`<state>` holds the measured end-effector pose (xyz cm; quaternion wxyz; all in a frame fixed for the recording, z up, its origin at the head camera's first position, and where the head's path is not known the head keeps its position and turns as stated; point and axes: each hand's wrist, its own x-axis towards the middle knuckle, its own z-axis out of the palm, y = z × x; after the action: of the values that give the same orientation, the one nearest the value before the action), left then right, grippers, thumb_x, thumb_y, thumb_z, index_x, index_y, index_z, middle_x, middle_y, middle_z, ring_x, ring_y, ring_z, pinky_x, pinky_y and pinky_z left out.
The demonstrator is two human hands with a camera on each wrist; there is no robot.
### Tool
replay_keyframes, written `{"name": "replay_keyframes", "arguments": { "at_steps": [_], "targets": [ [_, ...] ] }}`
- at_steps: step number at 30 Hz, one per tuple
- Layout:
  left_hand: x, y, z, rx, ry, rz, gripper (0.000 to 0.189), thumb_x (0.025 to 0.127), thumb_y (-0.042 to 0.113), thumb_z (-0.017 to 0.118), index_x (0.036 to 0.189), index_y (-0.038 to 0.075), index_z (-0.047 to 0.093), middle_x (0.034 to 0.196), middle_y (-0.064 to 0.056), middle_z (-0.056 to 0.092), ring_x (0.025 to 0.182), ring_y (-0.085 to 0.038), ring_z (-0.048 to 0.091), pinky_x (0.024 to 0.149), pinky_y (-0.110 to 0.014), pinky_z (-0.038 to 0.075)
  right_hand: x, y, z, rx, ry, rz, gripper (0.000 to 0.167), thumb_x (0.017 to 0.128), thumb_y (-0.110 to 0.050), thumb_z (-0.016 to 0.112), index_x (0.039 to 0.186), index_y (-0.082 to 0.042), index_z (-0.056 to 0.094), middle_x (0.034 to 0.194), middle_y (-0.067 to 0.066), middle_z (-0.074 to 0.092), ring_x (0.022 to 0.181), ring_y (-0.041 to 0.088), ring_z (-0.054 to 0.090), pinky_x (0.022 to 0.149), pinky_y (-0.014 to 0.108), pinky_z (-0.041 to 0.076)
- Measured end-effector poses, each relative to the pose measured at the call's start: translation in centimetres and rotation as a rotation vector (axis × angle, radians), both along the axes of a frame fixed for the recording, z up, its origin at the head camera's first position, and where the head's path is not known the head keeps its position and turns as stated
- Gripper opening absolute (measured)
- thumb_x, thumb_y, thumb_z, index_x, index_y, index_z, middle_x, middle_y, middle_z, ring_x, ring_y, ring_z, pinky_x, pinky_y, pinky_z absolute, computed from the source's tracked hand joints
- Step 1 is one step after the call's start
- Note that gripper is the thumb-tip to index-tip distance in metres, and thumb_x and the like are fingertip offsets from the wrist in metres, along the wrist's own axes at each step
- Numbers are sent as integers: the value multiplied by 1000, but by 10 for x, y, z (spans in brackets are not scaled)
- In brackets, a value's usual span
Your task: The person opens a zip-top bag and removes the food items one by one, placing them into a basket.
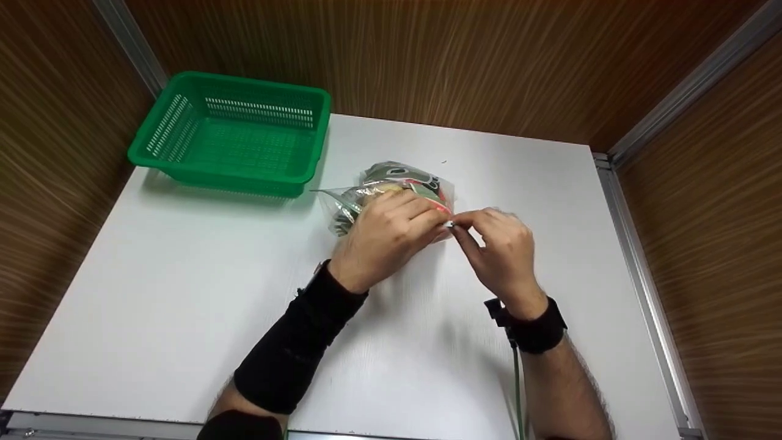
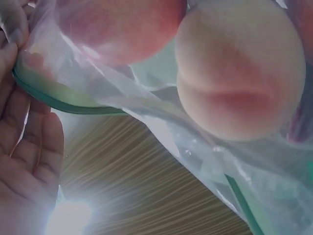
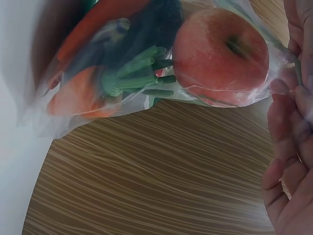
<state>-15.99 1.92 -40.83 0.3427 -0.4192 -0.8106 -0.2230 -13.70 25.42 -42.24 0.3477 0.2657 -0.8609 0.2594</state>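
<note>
A clear zip bag with a green closure strip lies near the middle of the table. My left hand reaches across it and pinches the right end of its mouth. At the same corner, my right hand pinches the edge between thumb and forefinger, the fingertips of both hands nearly meeting. Through the plastic show a pale peach with a red blush, a red apple, and an orange carrot with a green top. A dark, long item lies behind the carrot. Part of the bag is hidden under my left hand.
A green plastic basket with slotted sides stands at the table's back left, with nothing in it. Wood-patterned panels enclose the white table at the back and sides. A green cable runs down from my right wristband.
</note>
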Motion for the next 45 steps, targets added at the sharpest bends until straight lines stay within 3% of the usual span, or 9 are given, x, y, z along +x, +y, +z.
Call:
{"name": "replay_keyframes", "arguments": {
  "at_steps": [8, 19, 22, 29, 33, 39, 45],
  "targets": [
    [-9, -5, -2, 25, -14, 39, 8, 109, 23, 86, 107, 15, 86, 103, 0, 88, 103, -23, 84, 103, -41, 69, -4, 8, 3, -24, 5, -61, 7, 99, -4, 91, 101, -8, 86, 87, 7, 86, 77, 31, 80, 65, 55, 54],
    [-24, -21, -8, 20, -110, 106, 17, 107, 28, 87, 113, 12, 87, 113, -4, 90, 104, -25, 85, 87, -45, 70, -8, 27, 9, -39, -3, -162, 5, 102, -3, 88, 105, -2, 84, 96, 14, 88, 83, 38, 82, 69, 57, 57],
    [-29, -30, -7, 28, -133, 137, 19, 109, 29, 85, 112, 10, 86, 112, -5, 90, 101, -26, 85, 88, -48, 70, -9, 34, 11, -54, -13, -200, 5, 104, -3, 87, 106, 0, 83, 98, 16, 88, 81, 39, 80, 70, 51, 56],
    [-40, -62, -4, 88, -230, 218, 18, 107, 24, 87, 116, 9, 90, 109, -6, 91, 100, -30, 85, 93, -52, 69, -15, 48, 12, -91, -39, -274, 12, 106, -10, 86, 106, 0, 82, 100, 18, 88, 78, 38, 76, 76, 25, 44],
    [-46, -78, -4, 108, -263, 240, 20, 109, 25, 83, 118, 9, 90, 110, -7, 91, 101, -32, 85, 93, -53, 66, -18, 54, 11, -84, -63, -289, 17, 108, -16, 86, 108, 0, 81, 102, 19, 89, 79, 38, 76, 78, 18, 41],
    [-52, -100, -3, 156, -302, 292, 24, 113, 29, 79, 119, 10, 91, 114, -8, 91, 106, -34, 84, 95, -55, 65, -20, 62, 12, -74, -98, -302, 21, 112, -19, 83, 112, 2, 81, 106, 21, 89, 86, 39, 81, 81, 13, 40],
    [-53, -103, -2, 178, -268, 294, 28, 116, 31, 75, 120, 8, 90, 113, -9, 90, 105, -34, 83, 97, -54, 67, -22, 63, 11, -50, -136, -283, 18, 109, -16, 85, 112, 2, 82, 105, 20, 89, 86, 39, 82, 78, 24, 47]
  ]
}}
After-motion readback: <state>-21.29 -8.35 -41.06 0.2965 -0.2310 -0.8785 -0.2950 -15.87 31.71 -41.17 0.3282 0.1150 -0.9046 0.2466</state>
